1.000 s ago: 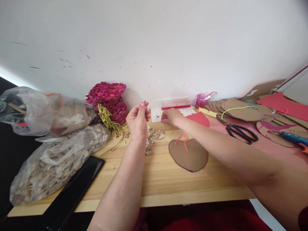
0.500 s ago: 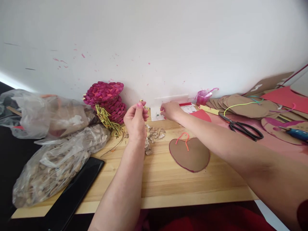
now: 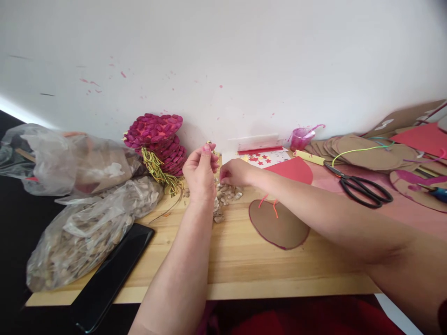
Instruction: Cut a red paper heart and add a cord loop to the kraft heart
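Note:
My left hand [image 3: 200,172] is raised over the table, thumb pressed against the curled fingers in a pinch. Whatever sits between its fingertips is too small to make out. Close by on the right, my right hand [image 3: 235,173] hangs fingers down over a loose pile of small brown and whitish pebbles [image 3: 228,193]. Its fingers are drawn together, and their tips are partly hidden. Behind it lies a white sheet with red and yellow stars [image 3: 261,159]. A brown cardboard heart [image 3: 279,225] with an orange cord loop rests below my right forearm.
At left are a clear bag of pebbles [image 3: 84,237], another plastic bag [image 3: 98,163] and a black phone [image 3: 111,274]. Magenta pebble-covered pieces [image 3: 153,132] are stacked by the wall. Rightward are a paint cup [image 3: 302,138], scissors [image 3: 363,190] and cardboard shapes [image 3: 363,153].
My right hand has moved from the starred sheet down and left to the pebbles, uncovering the stars. My left hand keeps its pinch. The view has shifted slightly.

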### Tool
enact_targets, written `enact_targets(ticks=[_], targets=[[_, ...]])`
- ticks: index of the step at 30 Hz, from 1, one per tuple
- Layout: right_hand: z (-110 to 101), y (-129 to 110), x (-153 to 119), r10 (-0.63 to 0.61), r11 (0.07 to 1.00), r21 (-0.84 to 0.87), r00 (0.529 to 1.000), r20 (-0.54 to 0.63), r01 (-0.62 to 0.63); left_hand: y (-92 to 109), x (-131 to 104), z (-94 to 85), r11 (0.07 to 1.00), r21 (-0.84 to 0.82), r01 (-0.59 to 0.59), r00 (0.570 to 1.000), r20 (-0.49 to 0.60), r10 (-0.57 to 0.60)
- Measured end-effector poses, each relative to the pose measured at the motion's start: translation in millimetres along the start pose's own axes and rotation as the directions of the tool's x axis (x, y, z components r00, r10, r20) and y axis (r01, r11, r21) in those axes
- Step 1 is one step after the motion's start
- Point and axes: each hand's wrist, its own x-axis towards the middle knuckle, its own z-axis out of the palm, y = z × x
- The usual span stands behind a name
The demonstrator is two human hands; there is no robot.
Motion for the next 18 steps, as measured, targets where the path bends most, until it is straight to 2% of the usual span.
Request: enact_targets(ticks=[3, 8, 15, 18], targets=[[0.6, 1.3, 4.2, 0.003, 1.000, -0.007, 0.999, -0.050, -0.004, 0.4, -0.9, 0.5, 1.000, 0.016, 0.019, 1.000, -0.001, -0.019], [6.8, 1.1, 9.5, -0.044, 0.998, -0.040, 0.998, -0.043, 0.043, -0.7, -0.2, -0.9, 1.000, 0.018, 0.019, 1.000, 0.004, -0.020], [6.4, 13.9, 6.8, 0.012, 0.995, -0.094, 0.994, -0.113, -0.023, -0.8, -0.2, -0.6, 1.000, 0.025, 0.017, 1.000, 0.008, -0.017], [6.7, 13.5, 6.8, -0.016, 0.994, -0.105, 0.994, -0.112, 0.004, 0.2, -0.7, -0.1, 0.999, 0.036, 0.019, 1.000, 0.018, -0.020]])
